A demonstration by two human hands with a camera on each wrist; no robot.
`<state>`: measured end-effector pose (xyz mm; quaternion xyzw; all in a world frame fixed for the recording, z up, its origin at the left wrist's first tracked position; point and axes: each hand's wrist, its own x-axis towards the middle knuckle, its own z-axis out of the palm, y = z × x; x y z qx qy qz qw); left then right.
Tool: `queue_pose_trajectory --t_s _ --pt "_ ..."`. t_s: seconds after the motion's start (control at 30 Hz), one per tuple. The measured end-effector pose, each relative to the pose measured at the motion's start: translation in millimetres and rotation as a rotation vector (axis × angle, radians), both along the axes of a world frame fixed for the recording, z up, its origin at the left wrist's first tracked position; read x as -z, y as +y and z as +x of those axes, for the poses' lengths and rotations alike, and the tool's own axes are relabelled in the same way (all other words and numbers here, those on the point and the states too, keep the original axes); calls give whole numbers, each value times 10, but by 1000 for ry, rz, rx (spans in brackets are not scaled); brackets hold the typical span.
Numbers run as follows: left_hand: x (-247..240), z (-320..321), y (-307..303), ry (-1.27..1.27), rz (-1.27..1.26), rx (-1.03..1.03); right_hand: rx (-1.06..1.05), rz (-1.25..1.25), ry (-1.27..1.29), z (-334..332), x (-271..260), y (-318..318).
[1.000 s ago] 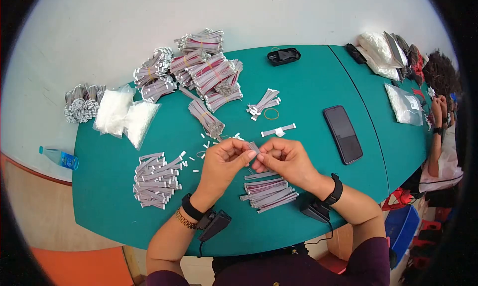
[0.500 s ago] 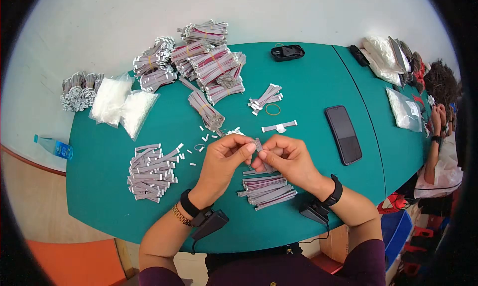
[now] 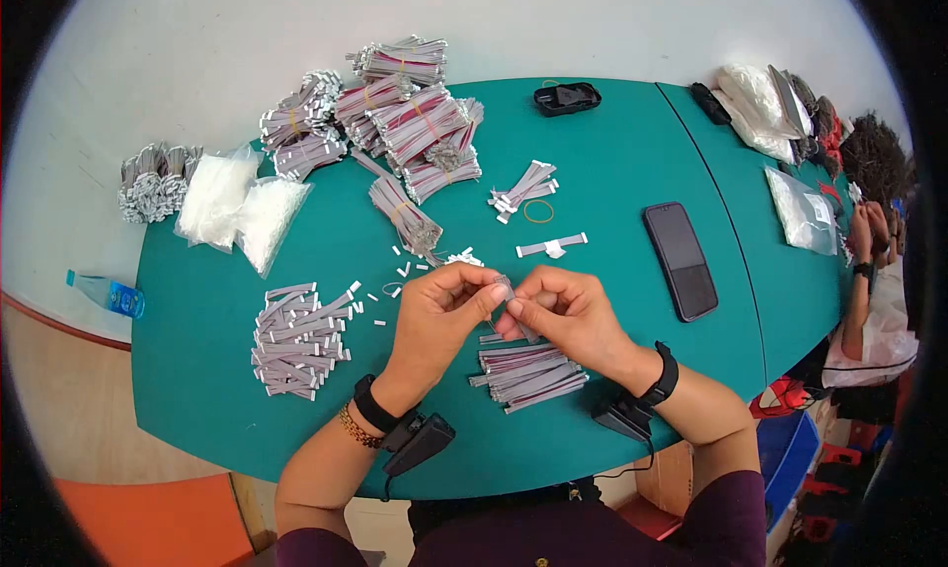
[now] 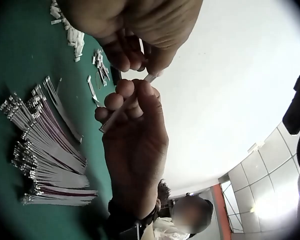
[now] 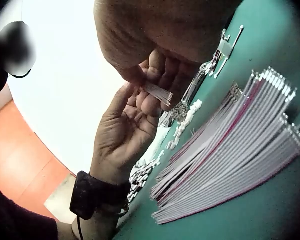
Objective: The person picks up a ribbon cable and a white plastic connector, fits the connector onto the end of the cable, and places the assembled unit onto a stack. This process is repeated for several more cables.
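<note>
Both hands meet over the middle of the table around one short grey ribbon cable [image 5: 159,93]. My left hand [image 3: 439,320] pinches it near one end between thumb and fingers. From the other side my right hand [image 3: 571,315] pinches it, thumb on top. Bare metal terminals show on the cable end in the right wrist view; the fingers hide the opposite end. Below the right hand lies a stack of ribbon cables [image 3: 528,377] with metal-tipped ends. Loose white connectors [image 3: 464,258] lie just beyond the left hand.
Left of the hands is a pile of cables with white connectors [image 3: 299,340]. Rubber-banded cable bundles [image 3: 425,132] and bags of white parts [image 3: 212,202] stand behind. A phone [image 3: 681,261] lies to the right. Another person's hands [image 3: 864,231] work at far right.
Both hands stay together on the ribbon cable, with only small shifts of the fingers and of the cable's tilt. The head view has moved slightly.
</note>
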<state>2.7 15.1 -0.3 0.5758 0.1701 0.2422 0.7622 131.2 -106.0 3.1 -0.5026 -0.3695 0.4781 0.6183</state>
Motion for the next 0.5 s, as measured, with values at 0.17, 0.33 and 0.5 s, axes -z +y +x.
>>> queue_pose_trajectory --t_s 0.17,0.33,0.5 --pt "-14 -2 8 17 -4 6 -11 -5 4 3 9 -1" --pt "-11 -4 6 31 -40 6 -28 2 -6 15 19 0" --pt "-19 -10 -25 61 -85 54 8 7 1 -8 10 13"
